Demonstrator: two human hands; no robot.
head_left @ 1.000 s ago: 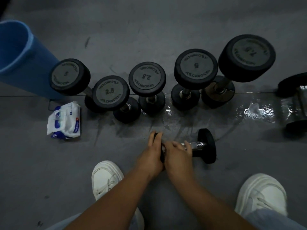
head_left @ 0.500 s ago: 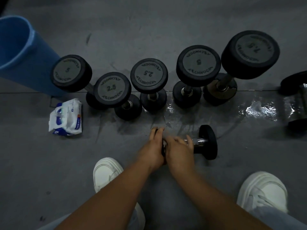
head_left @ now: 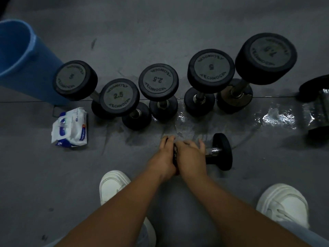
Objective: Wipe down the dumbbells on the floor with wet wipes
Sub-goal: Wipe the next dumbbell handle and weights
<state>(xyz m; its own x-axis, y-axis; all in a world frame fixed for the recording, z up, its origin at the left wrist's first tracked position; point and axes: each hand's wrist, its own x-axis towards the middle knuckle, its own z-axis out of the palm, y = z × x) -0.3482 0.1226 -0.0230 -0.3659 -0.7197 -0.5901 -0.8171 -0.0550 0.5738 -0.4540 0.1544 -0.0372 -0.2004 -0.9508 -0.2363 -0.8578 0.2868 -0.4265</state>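
Floor (head_left: 178, 24) is dark grey matting under dim light. One seam (head_left: 21, 102) runs left-right under the standing row. Wet sheen (head_left: 274, 118) on the right side, with streaks and smears thinning out toward the middle — patchy, just beyond the hands.

The lying dumbbell (head_left: 221, 152) is on its side on the floor, between the row and the white shoes (head_left: 114, 186), chrome handle running left-right. Left hand (head_left: 162, 157) is curled over its left head. Right hand (head_left: 191, 155) is wrapped over the handle right beside it, fingers bent round the bar, and the two hands touch. Can't tell if a wipe sits under either palm.

Standing row (head_left: 158, 82) behind: five dumbbells on end, marked 5, 2.5, 2.5, 5, 7.5 from left to right, the leftmost two overlapping in view.

Wipes pack (head_left: 71, 127) lies flat on the floor at left, near the blue bin (head_left: 23, 63) — apart from the hands. One more dumbbell (head_left: 318, 107) lies at the right edge, cut off by the frame.
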